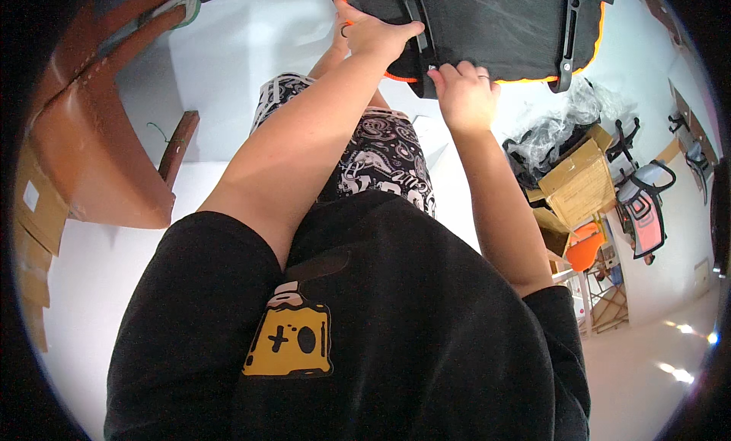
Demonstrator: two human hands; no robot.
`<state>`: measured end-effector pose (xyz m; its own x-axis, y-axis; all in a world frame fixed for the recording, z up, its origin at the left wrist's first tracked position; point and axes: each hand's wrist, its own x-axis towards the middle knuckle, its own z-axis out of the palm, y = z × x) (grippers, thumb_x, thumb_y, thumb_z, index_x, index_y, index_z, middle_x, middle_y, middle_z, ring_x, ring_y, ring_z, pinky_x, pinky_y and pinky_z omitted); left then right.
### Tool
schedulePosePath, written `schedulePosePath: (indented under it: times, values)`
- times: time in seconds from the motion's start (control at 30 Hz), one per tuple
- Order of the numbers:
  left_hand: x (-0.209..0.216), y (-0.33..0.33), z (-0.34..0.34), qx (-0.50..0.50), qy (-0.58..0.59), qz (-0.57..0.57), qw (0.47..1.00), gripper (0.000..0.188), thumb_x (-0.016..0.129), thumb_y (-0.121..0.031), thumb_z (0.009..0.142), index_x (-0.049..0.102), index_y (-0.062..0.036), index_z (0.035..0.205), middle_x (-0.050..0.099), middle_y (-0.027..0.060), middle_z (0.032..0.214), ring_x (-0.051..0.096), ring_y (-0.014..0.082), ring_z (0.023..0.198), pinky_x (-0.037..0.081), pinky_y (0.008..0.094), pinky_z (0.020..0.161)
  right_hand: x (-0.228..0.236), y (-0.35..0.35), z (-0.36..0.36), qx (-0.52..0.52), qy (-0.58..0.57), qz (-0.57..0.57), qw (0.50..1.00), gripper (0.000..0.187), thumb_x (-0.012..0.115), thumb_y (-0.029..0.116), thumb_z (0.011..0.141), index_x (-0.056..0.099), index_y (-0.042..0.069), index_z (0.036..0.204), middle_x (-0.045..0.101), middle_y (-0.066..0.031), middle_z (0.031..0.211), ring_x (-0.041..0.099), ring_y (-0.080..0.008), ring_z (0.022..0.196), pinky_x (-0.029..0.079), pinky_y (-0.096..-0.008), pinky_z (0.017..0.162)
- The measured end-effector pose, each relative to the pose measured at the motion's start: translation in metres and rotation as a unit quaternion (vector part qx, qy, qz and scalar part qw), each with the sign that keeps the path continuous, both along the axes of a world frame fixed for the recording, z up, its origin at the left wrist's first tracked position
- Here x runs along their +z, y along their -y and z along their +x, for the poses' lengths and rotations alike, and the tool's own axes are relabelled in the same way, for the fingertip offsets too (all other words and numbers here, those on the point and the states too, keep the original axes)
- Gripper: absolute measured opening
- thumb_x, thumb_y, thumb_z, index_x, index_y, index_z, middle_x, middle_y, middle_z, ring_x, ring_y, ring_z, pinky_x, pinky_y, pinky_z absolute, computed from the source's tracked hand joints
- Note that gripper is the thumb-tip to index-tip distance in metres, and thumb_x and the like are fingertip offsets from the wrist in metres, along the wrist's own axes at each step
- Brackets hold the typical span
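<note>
Up top, both black brackets (568, 41) already lie across the black panel (495, 34)! Left hand (375, 41) curls around its edge; right hand (466, 97), half-closed at one bracket's end, grip unclear. Fastening there looks unfinished.

Head cam, left fisheye of the worn pair, upright, facing down the wearer's own front. Very close to the black shirt (434, 319), which fills 6 o'clock. Left hand (375, 39) at 12, right hand (466, 97) at 1, both farther off, about arm's reach. Black panel (495, 34) at 1, cropped by top edge. Wide coverage: brown furniture (106, 152) at 9–10, cardboard box (575, 184) at 3. Dark round rim, edges bowed.
</note>
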<state>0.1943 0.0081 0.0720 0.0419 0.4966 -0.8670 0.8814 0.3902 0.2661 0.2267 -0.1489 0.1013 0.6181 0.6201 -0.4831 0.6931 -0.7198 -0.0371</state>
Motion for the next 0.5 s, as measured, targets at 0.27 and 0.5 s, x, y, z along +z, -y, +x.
schedulePosePath:
  times: [0.27,0.5]
  values:
    - [-0.040,0.017,-0.018,-0.029,0.017,0.044,0.998,0.136,0.088,-0.035,0.053,-0.011,0.0006,0.138,0.033,0.0363,0.127,0.049,0.0404,0.114,0.045,0.0384,0.096,-0.022,-0.024,-0.031,-0.407,-0.196,0.006,0.892,0.043,0.041,0.036,0.095,0.066,0.007,0.075,0.069,-0.0137,0.077,0.066,-0.0296,0.072,0.050,-0.0404,0.067]
    - [-0.012,0.005,-0.006,-0.021,0.003,0.011,1.000,0.132,0.086,-0.031,0.058,-0.011,-0.0046,0.142,0.038,0.0350,0.128,0.048,0.0415,0.116,0.041,0.0405,0.099,-0.013,-0.035,-0.024,-0.839,-0.410,0.173,0.312,0.040,0.040,0.044,0.098,0.058,0.009,0.095,0.056,0.0030,0.076,0.052,-0.0117,0.070,0.033,-0.0222,0.050]
